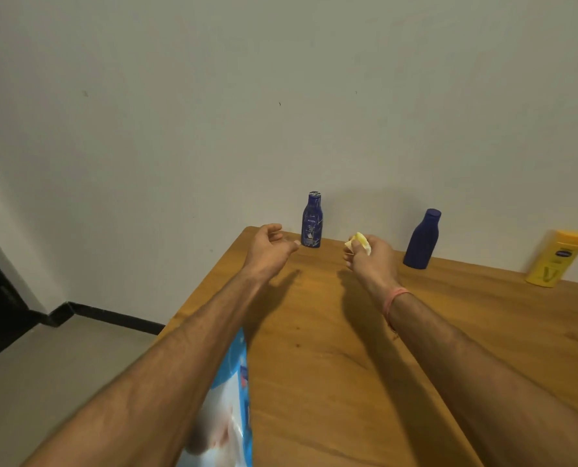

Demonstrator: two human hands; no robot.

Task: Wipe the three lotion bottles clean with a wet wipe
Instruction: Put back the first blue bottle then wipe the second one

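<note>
Three lotion bottles stand along the wall at the far edge of a wooden table [331, 365]. A dark blue bottle with white print [311, 220] is on the left, a plain dark blue bottle [422, 239] in the middle, a yellow bottle [554, 258] on the right. My right hand [371, 256] holds a crumpled pale wipe [360, 241] between the two blue bottles, touching neither. My left hand [269, 246] hovers just left of the printed blue bottle, fingers loosely curled, holding nothing.
A blue and white wet wipe pack [228, 409] lies at the table's near left edge, partly under my left forearm. The table's left edge drops to a grey floor [55, 365] with a black skirting. A plain wall stands right behind the bottles.
</note>
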